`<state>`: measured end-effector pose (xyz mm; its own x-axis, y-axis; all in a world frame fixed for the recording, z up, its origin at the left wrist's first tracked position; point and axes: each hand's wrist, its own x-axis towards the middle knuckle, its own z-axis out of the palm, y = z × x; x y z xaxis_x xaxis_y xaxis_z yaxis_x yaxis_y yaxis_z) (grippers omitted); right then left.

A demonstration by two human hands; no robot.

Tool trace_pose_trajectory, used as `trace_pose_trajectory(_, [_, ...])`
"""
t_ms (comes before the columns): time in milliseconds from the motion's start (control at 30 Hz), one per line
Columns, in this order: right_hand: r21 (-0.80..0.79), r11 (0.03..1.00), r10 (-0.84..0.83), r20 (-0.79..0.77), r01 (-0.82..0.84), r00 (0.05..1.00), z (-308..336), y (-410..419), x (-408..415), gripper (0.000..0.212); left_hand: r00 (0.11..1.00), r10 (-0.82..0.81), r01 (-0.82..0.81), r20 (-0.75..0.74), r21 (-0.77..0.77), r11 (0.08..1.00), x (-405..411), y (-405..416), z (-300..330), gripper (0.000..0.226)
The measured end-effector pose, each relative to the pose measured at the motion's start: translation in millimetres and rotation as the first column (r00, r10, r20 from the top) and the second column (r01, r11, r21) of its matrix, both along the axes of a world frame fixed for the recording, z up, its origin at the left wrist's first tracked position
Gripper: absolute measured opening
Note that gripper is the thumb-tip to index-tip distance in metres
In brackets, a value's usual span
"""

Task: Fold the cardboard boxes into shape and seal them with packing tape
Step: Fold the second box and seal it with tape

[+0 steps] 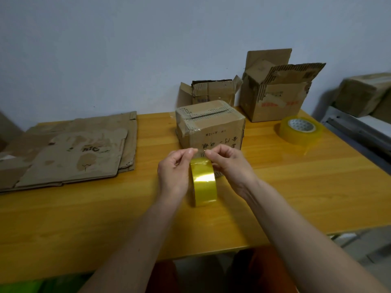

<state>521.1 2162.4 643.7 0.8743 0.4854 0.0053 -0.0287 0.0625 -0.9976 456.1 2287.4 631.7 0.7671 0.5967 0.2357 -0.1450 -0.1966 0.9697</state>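
A yellow roll of packing tape (204, 183) stands on edge on the wooden table (296, 187), between my two hands. My left hand (173, 172) and my right hand (230, 163) each pinch the clear free end of the tape (201, 152) just above the roll, thumb against forefinger. Right behind them sits a folded cardboard box (211, 125) with its top flaps closed and tape strips over the seam; handwriting runs across its front face.
A stack of flattened cardboard boxes (69, 153) lies at the left. Two open boxes (211, 92) (275, 92) stand at the back by the wall. A second tape roll (300, 130) lies flat at the right. Another box (364, 94) rests on a grey shelf beyond the table's right edge.
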Motion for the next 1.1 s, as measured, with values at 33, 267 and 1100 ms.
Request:
trace_pose_trajectory(33, [0.008, 1.0, -0.026, -0.003, 0.026, 1.0, 0, 2, -3, 0.014, 1.0, 0.005, -0.005, -0.013, -0.015, 1.0, -1, -1, 0, 0.014])
trace_pose_trajectory(267, [0.016, 0.992, -0.122, 0.014, 0.122, 0.992, -2, 4, -7, 0.017, 0.999, 0.006, -0.008, -0.036, -0.054, 0.999, -4, 4, 5, 0.044])
trace_pose_trajectory(1100, [-0.376, 0.92, 0.098, 0.494, 0.111, 0.864, 7, -2, -8, 0.015, 0.981, 0.005, 0.036, -0.192, 0.211, 0.977, -4, 9, 10, 0.016])
